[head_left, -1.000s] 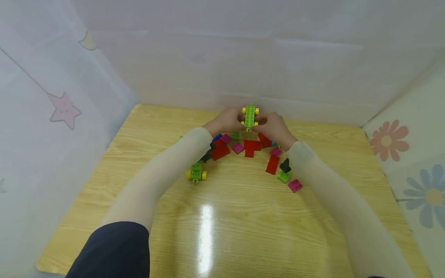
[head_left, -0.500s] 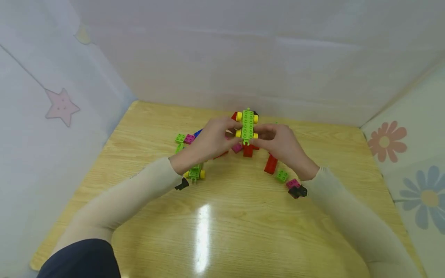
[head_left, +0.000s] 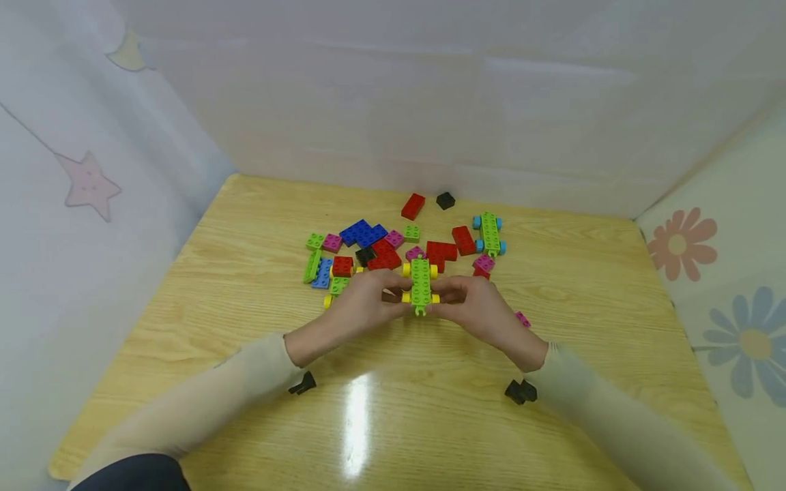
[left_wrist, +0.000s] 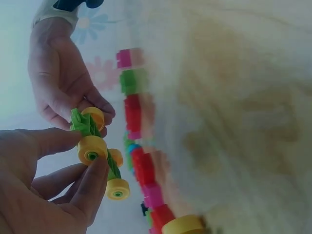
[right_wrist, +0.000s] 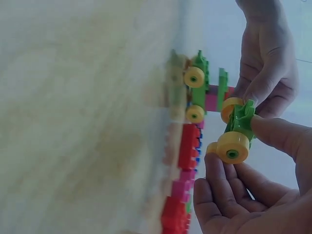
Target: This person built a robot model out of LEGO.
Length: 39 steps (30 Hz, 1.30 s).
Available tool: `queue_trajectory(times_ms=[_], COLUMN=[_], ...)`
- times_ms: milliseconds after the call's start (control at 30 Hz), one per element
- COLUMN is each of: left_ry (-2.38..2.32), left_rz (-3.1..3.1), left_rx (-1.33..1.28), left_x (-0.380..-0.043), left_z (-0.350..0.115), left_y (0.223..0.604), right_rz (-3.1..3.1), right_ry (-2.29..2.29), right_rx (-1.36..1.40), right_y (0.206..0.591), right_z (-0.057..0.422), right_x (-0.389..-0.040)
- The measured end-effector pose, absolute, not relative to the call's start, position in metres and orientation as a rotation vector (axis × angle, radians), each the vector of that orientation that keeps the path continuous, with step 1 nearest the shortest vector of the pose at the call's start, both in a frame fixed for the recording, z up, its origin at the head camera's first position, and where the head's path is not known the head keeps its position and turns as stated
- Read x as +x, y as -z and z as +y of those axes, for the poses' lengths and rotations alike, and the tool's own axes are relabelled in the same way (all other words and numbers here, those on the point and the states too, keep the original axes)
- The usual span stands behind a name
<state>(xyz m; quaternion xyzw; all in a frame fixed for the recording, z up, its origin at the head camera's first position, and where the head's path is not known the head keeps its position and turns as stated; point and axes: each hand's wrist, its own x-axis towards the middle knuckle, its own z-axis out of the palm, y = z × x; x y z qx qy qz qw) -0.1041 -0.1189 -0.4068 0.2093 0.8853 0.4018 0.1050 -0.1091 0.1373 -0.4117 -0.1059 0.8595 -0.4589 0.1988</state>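
Between my two hands is a green toy car base (head_left: 420, 281) with studs on top and yellow wheels, held up off the table. My left hand (head_left: 366, 301) pinches its left side near the front wheel. From the opposite side my right hand (head_left: 479, 307) pinches it with thumb and fingers. In the left wrist view the car base (left_wrist: 113, 168) is tilted, thumb and fingertips at a yellow wheel (left_wrist: 91, 149). A second green car base (head_left: 338, 286) with yellow wheels stands behind my left hand, a red brick (head_left: 342, 266) over its far end.
Blue bricks (head_left: 359, 232), red bricks (head_left: 384, 255) and pink bricks (head_left: 394, 239) lie loose beyond my hands. A green car base with blue wheels (head_left: 489, 232) stands at the back right. A black brick (head_left: 445, 200) lies near the back wall. The wooden table (head_left: 430, 409) extends toward me.
Both hands have drawn the car base back toward me and slightly left, keeping their hold. The red and black bricks at the back and the blue-wheeled base have come into view.
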Motion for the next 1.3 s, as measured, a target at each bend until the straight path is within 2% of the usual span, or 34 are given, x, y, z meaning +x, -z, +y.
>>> queue_trajectory(times_ms=[467, 900, 1300], left_ry=[-1.1, -1.169, -1.186], left_rz=[2.638, 2.582, 2.596], left_rx=[0.667, 0.507, 0.586], left_x=[-0.104, -0.106, -0.11], left_z=[-0.126, -0.123, -0.125], left_y=[0.443, 0.445, 0.457], right_rz=[2.366, 2.347, 2.346], right_ry=[1.237, 1.244, 1.237], right_rx=[-0.217, -0.153, -0.177], right_y=[0.44, 0.449, 0.447], right_z=[0.125, 0.117, 0.114], right_x=[-0.108, -0.116, -0.118])
